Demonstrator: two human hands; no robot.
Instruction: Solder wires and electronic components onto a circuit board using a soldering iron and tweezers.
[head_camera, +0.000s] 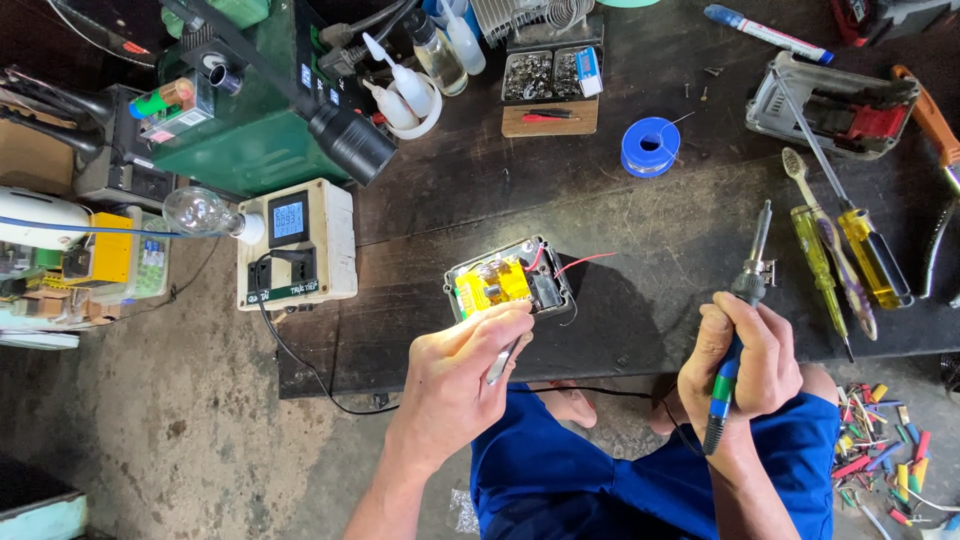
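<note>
An opened grey casing (510, 284) with yellow-taped cells and red wires lies near the front edge of the dark bench (640, 220). My left hand (462, 372) grips metal tweezers (503, 361), fingertips touching the casing's front edge. My right hand (745, 352) is shut around the blue and green handle of a soldering iron (742, 325). Its tip points up and away, to the right of the casing. The iron's cord runs down past my blue shorts.
A blue solder spool (650, 147) sits behind the casing. Yellow screwdrivers (872, 255) and a toothbrush lie at the right beside a grey tool housing (835, 105). A white meter box (297, 243), bulb (200, 212) and green machine (255, 120) stand at the left. Glue bottles and a screw tray are at the back.
</note>
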